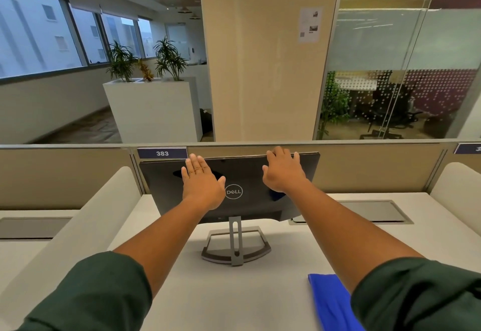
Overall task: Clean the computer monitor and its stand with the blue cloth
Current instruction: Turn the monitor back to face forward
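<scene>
A dark monitor (242,205) stands on the white desk with its glossy back and logo facing me. Its grey metal stand (236,246) rises from an open frame base below. My left hand (201,183) lies flat with straight fingers on the back panel, left of the logo. My right hand (283,171) rests on the upper right of the back, its fingertips curling over the monitor's top edge. The blue cloth (329,299) lies folded on the desk at the lower right, partly hidden under my right forearm. Neither hand touches the cloth.
A beige partition (364,169) with a "383" label (162,153) runs right behind the monitor. White curved dividers (86,216) flank the desk on both sides. A grey cable hatch (377,210) sits in the desk to the right.
</scene>
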### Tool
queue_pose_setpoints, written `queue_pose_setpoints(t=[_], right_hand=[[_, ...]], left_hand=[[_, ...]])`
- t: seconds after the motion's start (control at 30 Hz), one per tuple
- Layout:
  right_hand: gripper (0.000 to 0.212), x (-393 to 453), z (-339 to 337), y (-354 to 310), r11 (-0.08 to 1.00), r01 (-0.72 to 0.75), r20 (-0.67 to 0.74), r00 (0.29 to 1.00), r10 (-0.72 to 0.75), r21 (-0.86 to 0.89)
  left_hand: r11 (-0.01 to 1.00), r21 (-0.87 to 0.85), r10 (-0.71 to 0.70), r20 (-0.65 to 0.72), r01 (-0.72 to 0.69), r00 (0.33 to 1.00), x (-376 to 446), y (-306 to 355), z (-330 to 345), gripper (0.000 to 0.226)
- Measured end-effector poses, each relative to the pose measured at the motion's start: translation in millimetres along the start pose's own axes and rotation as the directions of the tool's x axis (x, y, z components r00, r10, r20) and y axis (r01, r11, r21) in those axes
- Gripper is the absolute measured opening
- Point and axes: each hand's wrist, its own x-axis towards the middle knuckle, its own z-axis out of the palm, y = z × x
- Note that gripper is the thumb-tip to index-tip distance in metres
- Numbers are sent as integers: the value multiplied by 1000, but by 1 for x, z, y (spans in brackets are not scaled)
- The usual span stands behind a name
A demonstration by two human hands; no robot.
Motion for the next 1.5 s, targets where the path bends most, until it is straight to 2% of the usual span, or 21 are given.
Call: queue_pose_setpoints(t=[0.33,0.47,0.63,0.87,1.07,1.17,1.23,1.33,1.5], right_hand=[[34,-6,-22,-4,1000,11,43,999,-11,2],[35,-16,-26,-9,995,43,14,999,-42,-87],[33,-25,-30,-18,993,44,-9,999,-46,-108],[33,-39,-36,-38,996,41,-18,999,-42,-84],[32,-48,-37,-50,994,87,-1,996,-87,-73],[32,-49,-42,-46,994,96,35,995,-95,-49],[33,-49,-46,-43,996,91,74,993,-90,-15],[33,-50,-50,-43,997,77,98,992,-78,9],[33,-54,-54,-42,999,-7,94,996,3,44]], left_hand=[[999,-7,38,125,-37,991,19,-9,-11,74],[999,-11,44,196,-43,980,33,-13,-23,72],[994,-107,62,272,-34,960,47,-19,-36,70],[973,-230,91,264,-29,960,51,-26,-43,73],[973,-213,155,297,-92,942,47,-30,-49,52],[976,-179,171,307,-120,936,48,-31,-50,57],[980,-169,154,295,-108,943,50,-27,-48,69],[973,-230,63,254,-3,965,47,-11,-47,87],[908,-400,-17,263,125,965,30,23,-52,96]])
